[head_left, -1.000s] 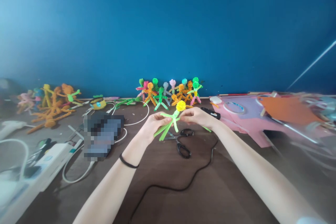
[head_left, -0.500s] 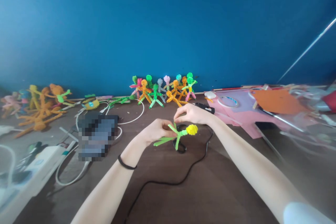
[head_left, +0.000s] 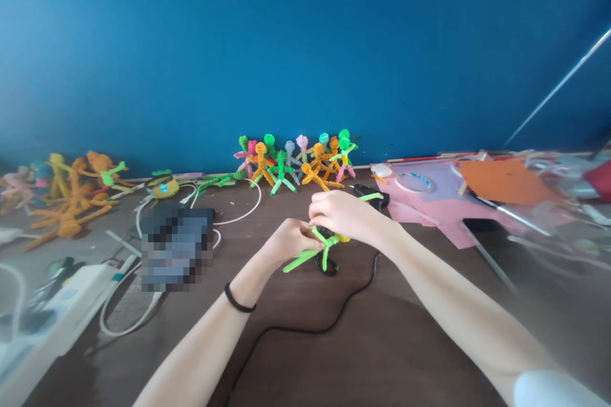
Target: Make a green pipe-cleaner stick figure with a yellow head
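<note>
In the head view, a light green pipe-cleaner figure with a yellow head is held above the table. My left hand pinches it at the body, its green limbs pointing left and down. My right hand is closed just above the figure and covers most of the yellow head. A light green pipe-cleaner end sticks out behind my right hand, which appears to grip that strand. The right fingertips are partly hidden.
Several pipe-cleaner figures stand against the blue wall, with more piled at the left. A black cable crosses the table. A phone and power strip lie left; pink paper lies right.
My right hand has moved down and right over the figure, hiding most of the yellow head. A green strand end now shows beyond that hand. My left hand keeps its pinch.
</note>
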Demonstrator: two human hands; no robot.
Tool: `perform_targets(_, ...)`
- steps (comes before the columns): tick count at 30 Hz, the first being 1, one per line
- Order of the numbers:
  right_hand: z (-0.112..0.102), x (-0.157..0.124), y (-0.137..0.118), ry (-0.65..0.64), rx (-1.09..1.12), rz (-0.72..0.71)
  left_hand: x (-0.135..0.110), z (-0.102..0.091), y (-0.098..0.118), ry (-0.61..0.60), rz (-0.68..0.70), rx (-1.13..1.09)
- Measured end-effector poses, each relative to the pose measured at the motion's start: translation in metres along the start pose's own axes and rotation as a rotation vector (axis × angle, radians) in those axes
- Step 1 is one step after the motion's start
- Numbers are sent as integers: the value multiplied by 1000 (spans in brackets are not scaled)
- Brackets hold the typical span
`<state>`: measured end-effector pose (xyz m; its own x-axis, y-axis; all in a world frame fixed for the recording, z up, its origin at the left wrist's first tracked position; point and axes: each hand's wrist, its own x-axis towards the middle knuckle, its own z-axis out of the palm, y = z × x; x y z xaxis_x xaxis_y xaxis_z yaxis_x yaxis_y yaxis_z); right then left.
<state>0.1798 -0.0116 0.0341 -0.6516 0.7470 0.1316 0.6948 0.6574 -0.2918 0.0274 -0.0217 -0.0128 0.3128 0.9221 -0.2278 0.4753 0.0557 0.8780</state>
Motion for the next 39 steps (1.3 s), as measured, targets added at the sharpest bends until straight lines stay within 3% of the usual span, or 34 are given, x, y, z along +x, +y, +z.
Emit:
perform_targets(6,7,1,-17,-48,-204,19,3,4,-11,66,118,91)
perform_targets(12,10,-1,-22,-1,-234,34,8,2,-12,230,103,142)
perform_targets(21,4,-2,-23,8,-162,39,15,-7,-19,357,40,-131)
perform_targets(29,4,-3,-18,85,-4,87,14,-13,-11,442,-10,-338)
perform_targets(39,10,-4,-14,203,251,118,12,-13,-6,502,92,-570)
